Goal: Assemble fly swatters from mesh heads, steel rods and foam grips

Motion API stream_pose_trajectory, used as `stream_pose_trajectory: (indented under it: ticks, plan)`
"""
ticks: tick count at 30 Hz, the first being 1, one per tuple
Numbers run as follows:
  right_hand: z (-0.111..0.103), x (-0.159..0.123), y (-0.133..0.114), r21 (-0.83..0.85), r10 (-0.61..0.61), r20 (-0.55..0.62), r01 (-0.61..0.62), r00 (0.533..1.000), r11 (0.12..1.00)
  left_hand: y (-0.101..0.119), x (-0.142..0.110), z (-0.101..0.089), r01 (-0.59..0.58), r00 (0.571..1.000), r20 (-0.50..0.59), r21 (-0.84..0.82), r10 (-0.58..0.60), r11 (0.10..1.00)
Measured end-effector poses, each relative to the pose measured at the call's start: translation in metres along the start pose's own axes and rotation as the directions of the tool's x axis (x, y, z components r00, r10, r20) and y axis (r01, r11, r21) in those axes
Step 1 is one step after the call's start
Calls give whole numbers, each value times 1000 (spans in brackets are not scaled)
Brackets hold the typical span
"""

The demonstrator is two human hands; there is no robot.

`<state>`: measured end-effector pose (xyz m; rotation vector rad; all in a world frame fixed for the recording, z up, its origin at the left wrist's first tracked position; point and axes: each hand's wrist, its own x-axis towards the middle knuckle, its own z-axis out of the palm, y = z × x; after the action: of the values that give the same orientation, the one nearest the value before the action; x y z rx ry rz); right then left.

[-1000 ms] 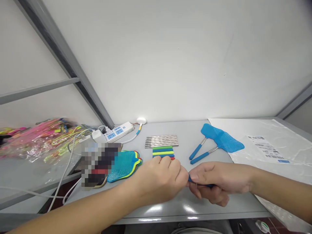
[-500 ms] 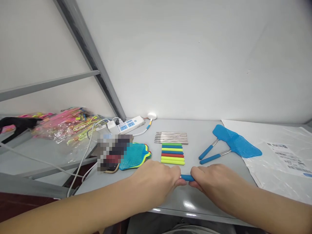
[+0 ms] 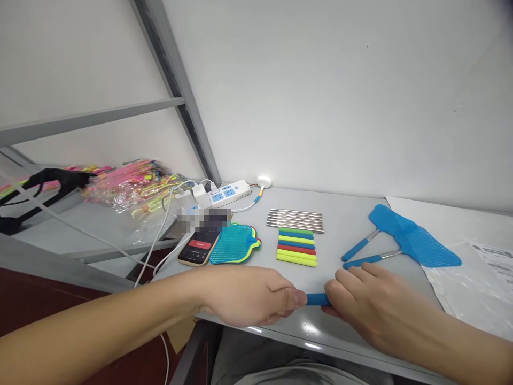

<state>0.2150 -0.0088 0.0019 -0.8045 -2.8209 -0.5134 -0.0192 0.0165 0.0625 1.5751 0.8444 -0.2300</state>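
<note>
My left hand (image 3: pixel 256 297) is closed, its thumb against the left end of a blue handle grip (image 3: pixel 317 299). The right end of that grip is inside my closed right hand (image 3: pixel 356 302). Whatever lies inside each fist is hidden. Just beyond my hands is a row of coloured handle grips (image 3: pixel 296 248), green, blue, yellow and red. Behind them several silver metal rods (image 3: pixel 295 220) lie side by side. A stack of fly swatter heads (image 3: pixel 232 245), teal on top, is to the left. Two blue fly swatters (image 3: pixel 414 235) with handles on lie at the right, overlapping.
A phone (image 3: pixel 198 247) touches the swatter heads. Behind it are a white power strip (image 3: pixel 230 193) with cables and a round white device (image 3: pixel 264 182). Plastic-bagged colourful items (image 3: pixel 132 184) fill a shelf at left. White plastic sheeting (image 3: pixel 473 289) covers the table's right side.
The view has swung, so the table things appear further right. My left hand has turned and its thumb now lies along the blue grip, more of which shows between my hands.
</note>
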Motion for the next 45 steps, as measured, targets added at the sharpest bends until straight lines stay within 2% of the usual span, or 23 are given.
stream_pose_trajectory:
  ticks: [3,5,7,8,9,11,12,13,15,18,19,20,21,22,23,24,25,26,28,31,36,42,45]
  plan:
    - [0,-8,2,-8,-33,2,33,999,999,-7,6,4,37,998,59,-200,-26,979]
    - [3,-21,18,-6,-48,0,48,999,999,-21,5,1,107,988,141,-352,-61,930]
    - [5,-42,48,-26,28,-4,-28,1000,999,-41,-2,-8,192,969,230,-458,-92,868]
    - [5,-54,65,-64,123,-18,-124,992,990,-51,-8,-14,216,968,223,-494,-118,842]
    - [5,-65,83,-127,301,20,-296,953,947,-60,-14,-21,217,972,192,-528,-133,821]
    - [4,-81,108,-218,590,103,-560,801,799,-70,-24,-34,152,988,96,-578,-118,802]
    - [4,-84,112,-189,645,127,-620,754,762,-70,-26,-39,107,994,38,-571,-103,814]
    - [5,-82,111,-129,662,149,-649,735,750,-68,-26,-43,48,995,-43,-545,-85,837]
    - [13,-69,90,15,613,152,-622,775,783,-56,-18,-47,-74,976,-216,-467,-32,881]
    - [34,-38,38,220,404,122,-422,906,879,-35,13,-45,-264,896,-434,-348,95,900]
    - [42,-28,22,253,314,88,-326,945,911,-29,25,-43,-345,829,-537,-270,157,899]
    - [51,-20,8,257,251,27,-249,968,934,-25,38,-40,-430,713,-659,-139,241,892]
    - [60,-12,-3,242,219,-19,-208,975,948,-22,50,-38,-489,541,-770,37,337,871]
    - [67,-6,-11,223,206,-59,-188,977,957,-21,62,-35,-495,368,-837,192,405,847]
    - [74,-1,-16,208,210,-90,-188,973,960,-21,72,-33,-472,219,-861,319,460,822]
    - [80,3,-19,203,229,-110,-204,967,958,-23,80,-30,-447,112,-852,416,511,792]
    - [85,7,-20,208,252,-120,-223,960,952,-25,87,-28,-415,37,-831,493,555,765]
    - [88,10,-19,223,275,-123,-244,954,944,-29,93,-27,-384,-9,-799,558,601,736]
    - [91,15,-16,271,318,-115,-278,941,921,-39,99,-24,-334,-29,-735,646,678,686]
    - [91,17,-11,344,347,-102,-294,932,892,-51,103,-23,-304,13,-715,663,699,684]
    - [92,13,-7,373,360,-118,-295,926,880,-54,101,-23,-342,36,-795,560,606,755]
    - [93,10,-3,425,375,-116,-295,920,856,-53,104,-29,-485,33,-891,383,454,786]
    - [93,12,-4,417,364,-134,-281,922,864,-53,105,-33,-535,8,-917,333,399,777]
